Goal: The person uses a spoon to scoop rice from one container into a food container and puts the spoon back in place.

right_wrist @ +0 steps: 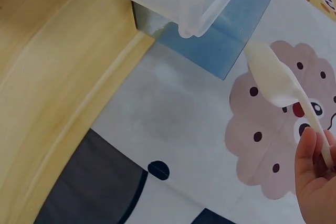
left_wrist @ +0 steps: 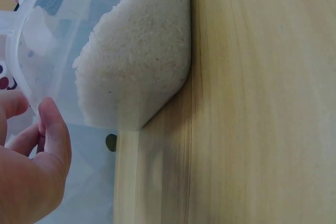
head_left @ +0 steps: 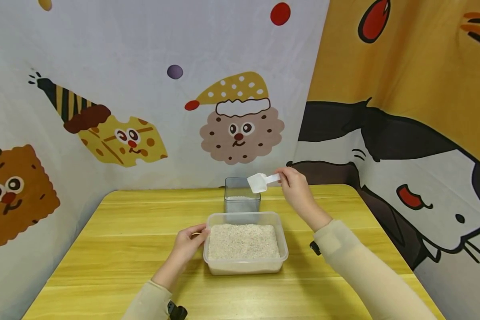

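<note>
A clear plastic container (head_left: 246, 266) full of rice (head_left: 244, 240) stands on the table. My left hand (head_left: 189, 242) pinches its rim at the left side; the left wrist view shows the thumb and fingers (left_wrist: 50, 114) at the rim's corner. My right hand (head_left: 294, 184) grips a white scoop (head_left: 258, 182) by its handle, raised over the back of the table. The scoop's bowl points left and overlaps the right edge of a blue-grey see-through bin (head_left: 242, 205) in the head view. Some white grains show inside that bin. In the right wrist view the scoop (right_wrist: 275, 80) is seen from its side.
The wooden table (head_left: 144, 222) ends at the back against a hanging cloth (head_left: 176, 133) printed with cartoon figures. The blue-grey bin stands right behind the rice container. Another printed cloth (head_left: 424, 155) hangs along the right side.
</note>
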Demonstrator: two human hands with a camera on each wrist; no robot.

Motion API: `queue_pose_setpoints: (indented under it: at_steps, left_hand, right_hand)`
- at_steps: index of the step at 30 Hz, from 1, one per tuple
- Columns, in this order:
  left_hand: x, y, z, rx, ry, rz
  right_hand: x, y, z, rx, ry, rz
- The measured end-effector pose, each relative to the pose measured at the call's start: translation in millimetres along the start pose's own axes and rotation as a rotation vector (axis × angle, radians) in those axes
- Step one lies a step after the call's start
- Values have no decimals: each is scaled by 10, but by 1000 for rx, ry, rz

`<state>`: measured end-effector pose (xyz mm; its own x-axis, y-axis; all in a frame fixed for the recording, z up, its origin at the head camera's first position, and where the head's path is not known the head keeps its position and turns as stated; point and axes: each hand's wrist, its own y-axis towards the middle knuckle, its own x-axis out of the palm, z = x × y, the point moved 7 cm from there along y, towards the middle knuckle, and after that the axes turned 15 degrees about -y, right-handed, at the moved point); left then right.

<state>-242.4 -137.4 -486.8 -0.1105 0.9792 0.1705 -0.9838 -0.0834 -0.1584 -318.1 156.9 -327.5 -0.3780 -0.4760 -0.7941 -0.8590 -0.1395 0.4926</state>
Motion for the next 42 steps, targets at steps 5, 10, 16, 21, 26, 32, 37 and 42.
queue_pose_setpoints:
  at_steps: [5, 10, 16, 21, 26, 32, 37, 42]
  left_hand:
    - [0, -1, 2, 5, 17, -3]
    - [1, 3, 2, 4, 22, -1]
    - [2, 5, 8, 14, 14, -3]
    - [1, 2, 7, 14, 8, -10]
    - [2, 6, 3, 16, 12, -7]
    - [-6, 17, -3, 21, 0, 0]
    - [-4, 12, 0, 21, 4, 4]
    - [3, 0, 12, 21, 1, 4]
  right_hand:
    - [7, -26, -81, -56, -36, -10]
    - [12, -55, -109, -99, -55, 16]
    - [-1, -78, -83, -82, -5, 59]
    - [43, -88, 61, 85, 203, 17]
    - [187, -136, 261, 364, 567, -105]
    - [318, -288, 384, 585, 758, -261]
    - [323, -402, 397, 606, 768, -302]
    - [309, -477, 366, 528, 729, -306]
